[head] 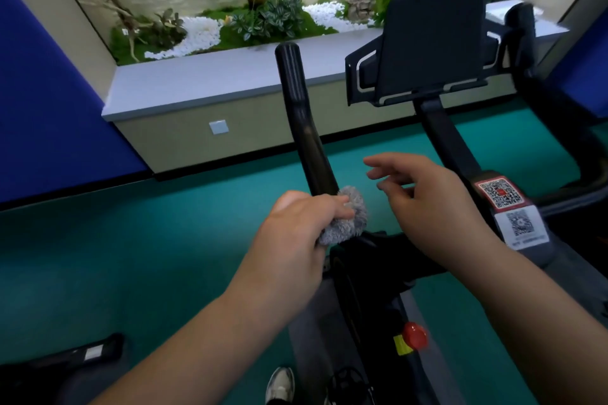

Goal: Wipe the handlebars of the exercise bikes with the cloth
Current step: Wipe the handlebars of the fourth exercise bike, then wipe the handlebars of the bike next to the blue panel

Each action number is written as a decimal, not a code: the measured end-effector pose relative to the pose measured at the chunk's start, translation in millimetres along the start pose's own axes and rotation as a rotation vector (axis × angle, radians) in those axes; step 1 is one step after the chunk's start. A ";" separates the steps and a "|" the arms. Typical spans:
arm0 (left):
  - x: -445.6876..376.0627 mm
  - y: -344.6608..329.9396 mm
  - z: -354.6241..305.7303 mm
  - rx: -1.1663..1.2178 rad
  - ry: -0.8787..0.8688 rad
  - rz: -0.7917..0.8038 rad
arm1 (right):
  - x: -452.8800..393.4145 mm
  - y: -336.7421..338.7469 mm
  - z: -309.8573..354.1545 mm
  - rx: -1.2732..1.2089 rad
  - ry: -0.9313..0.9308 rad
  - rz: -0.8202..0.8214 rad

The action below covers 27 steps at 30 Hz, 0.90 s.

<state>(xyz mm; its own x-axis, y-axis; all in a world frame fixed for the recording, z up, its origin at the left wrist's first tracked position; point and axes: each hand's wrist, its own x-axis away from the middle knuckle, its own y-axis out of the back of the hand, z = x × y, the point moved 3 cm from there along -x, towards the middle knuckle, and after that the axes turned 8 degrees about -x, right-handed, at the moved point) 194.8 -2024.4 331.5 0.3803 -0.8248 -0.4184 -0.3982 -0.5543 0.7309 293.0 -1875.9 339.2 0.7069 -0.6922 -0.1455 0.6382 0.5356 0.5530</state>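
Two bare hands working at exercise bike. Left hand [297,219] gripping grey fluffy cloth [345,217], fingers curling round it, pressing it against base of left handlebar [301,118], bar rising toward 12 o'clock. Right hand [431,204] hovering at 3 o'clock of cloth, fingers spreading loosely, holding nothing. Tablet holder [427,43] standing at 1 o'clock.

Grey fluffy cloth [348,217], black handlebar [301,115], teal floor [131,240].
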 end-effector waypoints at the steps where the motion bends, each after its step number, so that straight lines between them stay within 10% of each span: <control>1: 2.4 -1.4 -4.5 -0.002 0.014 -0.001 | 1.9 1.8 -1.3 0.001 0.002 -0.002; 15: 43.6 34.9 -7.8 0.016 0.456 -0.288 | 38.3 -7.8 22.9 -0.077 0.301 -0.055; 27: 189.0 81.0 49.2 -0.372 0.831 -0.277 | 79.4 -148.5 51.8 -0.283 0.319 0.412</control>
<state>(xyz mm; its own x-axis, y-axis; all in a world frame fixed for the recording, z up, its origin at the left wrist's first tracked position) 193.3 -2230.7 285.1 0.9504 -0.2464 -0.1898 0.0321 -0.5293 0.8478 238.5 -2035.4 288.1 0.9425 -0.2434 -0.2291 0.3171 0.8677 0.3827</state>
